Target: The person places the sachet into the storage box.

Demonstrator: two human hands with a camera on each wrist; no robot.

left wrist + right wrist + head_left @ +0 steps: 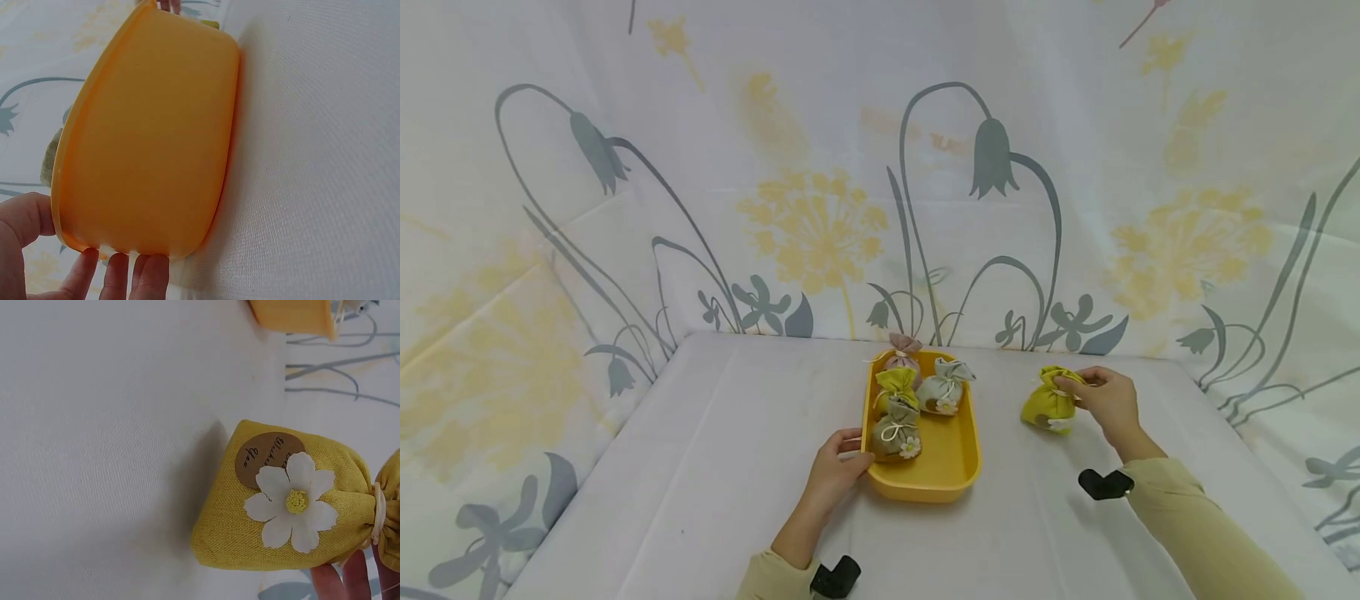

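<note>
My right hand pinches the gathered neck of a yellow-green drawstring pouch, to the right of the tray. A white flower and a round brown label decorate that pouch in the right wrist view. Whether its base touches the table cannot be told. At the left side of a yellow plastic tray, my left hand holds the wall, thumb at the rim and fingertips on the outside. Inside the tray sit a pink pouch, another yellow-green pouch, an olive-grey pouch and a pale grey pouch.
A white cloth covers the table under the tray. Behind it hangs a pale curtain printed with grey and yellow flowers. Each wrist carries a small black camera, seen near the sleeves.
</note>
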